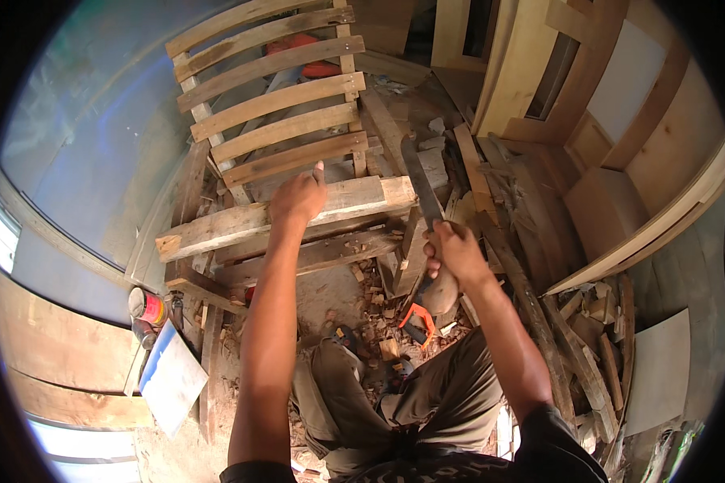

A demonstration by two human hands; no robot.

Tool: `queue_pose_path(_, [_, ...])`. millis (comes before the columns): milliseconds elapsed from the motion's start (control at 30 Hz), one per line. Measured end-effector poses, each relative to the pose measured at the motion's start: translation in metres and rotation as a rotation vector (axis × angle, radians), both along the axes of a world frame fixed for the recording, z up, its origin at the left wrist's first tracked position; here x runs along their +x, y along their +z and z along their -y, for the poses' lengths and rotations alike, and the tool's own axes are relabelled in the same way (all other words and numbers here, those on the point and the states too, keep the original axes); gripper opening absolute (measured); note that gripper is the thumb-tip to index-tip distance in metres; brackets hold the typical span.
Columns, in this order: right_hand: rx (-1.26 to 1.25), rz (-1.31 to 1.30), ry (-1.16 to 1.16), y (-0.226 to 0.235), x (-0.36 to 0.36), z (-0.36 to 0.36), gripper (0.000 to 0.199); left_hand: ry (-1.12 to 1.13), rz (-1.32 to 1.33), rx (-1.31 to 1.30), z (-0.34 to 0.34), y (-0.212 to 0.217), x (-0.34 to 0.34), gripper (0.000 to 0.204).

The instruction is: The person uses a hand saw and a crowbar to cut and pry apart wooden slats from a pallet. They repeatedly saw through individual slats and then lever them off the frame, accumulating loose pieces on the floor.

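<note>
Timber beam (225, 229), one, lay under the left hand (298, 199), whose hold was unclear; the right hand (459, 253) gripped one machete (422, 181); six slats (278, 114) showed beyond.

The blade (421, 183) in my right hand (459, 249) is dark, dull metal, and its handle (441, 294) is smooth, pale wood. My left hand (298, 197) lies on a rough timber beam (346, 200), coarse and split along its grain. The slatted frame (278, 99) is matt, weathered wood. My trousers (443, 394) are creased, matt cloth. The orange-and-black tool (416, 324) looks like plastic. The bluish wall panel (97, 161) is smooth with a faint sheen.
</note>
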State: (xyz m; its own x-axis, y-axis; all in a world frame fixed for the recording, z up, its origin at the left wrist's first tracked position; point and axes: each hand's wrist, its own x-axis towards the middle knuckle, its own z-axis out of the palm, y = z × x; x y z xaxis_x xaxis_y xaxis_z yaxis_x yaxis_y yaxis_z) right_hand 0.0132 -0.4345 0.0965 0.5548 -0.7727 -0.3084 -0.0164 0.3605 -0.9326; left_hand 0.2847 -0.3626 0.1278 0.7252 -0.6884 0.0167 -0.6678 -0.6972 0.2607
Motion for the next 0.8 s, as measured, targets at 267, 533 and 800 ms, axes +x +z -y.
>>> queue_pose_path(267, [-0.013, 0.000, 0.064, -0.001, 0.001, -0.014, 0.030, 0.019, 0.008, -0.049, -0.005, 0.008, -0.007, 0.069])
queue_pose_path(533, [-0.154, 0.010, 0.126, -0.011, 0.007, -0.025, 0.027, 0.021, 0.021, -0.035, -0.006, 0.011, -0.009, 0.068])
queue_pose_path(800, [-0.116, 0.040, 0.052, -0.026, 0.006, -0.029, 0.031, 0.035, 0.056, -0.062, -0.006, 0.007, -0.013, 0.067])
